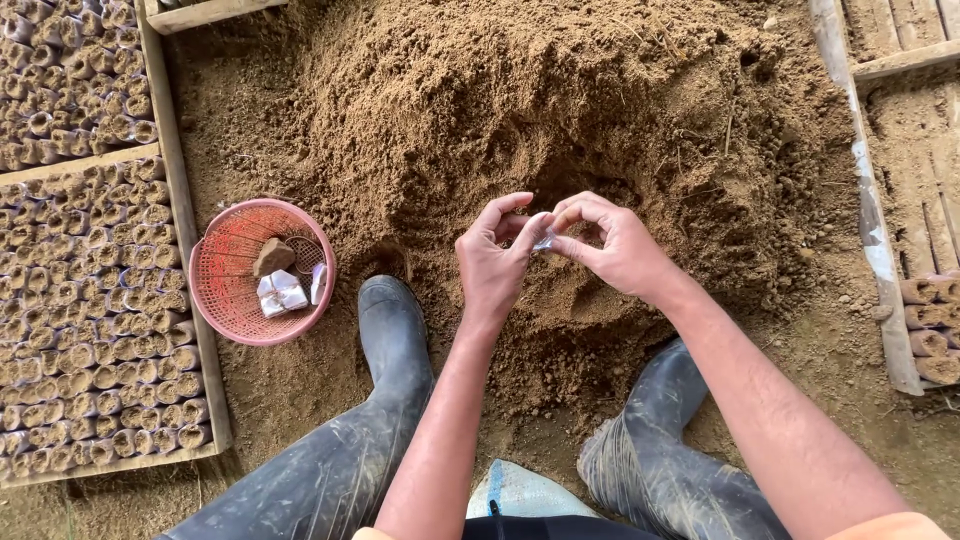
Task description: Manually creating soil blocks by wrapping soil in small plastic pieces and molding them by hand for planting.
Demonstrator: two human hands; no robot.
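My left hand point(494, 262) and my right hand point(612, 245) meet over a big mound of brown soil point(560, 110). Between their fingertips they pinch a small clear plastic bag point(543, 241), mostly hidden by the fingers. Both thumbs and forefingers press on it from either side. My forearms reach in from the bottom edge. A hollow is scooped in the soil just beyond the hands.
A pink plastic basket point(225, 300) left of my boot holds folded clear bags point(281, 293) and a clod. Wooden-framed beds of several soil-filled small bags point(90, 300) line the left. My dark rubber boots point(395, 340) straddle the mound's foot. Wooden boards point(872, 200) stand at right.
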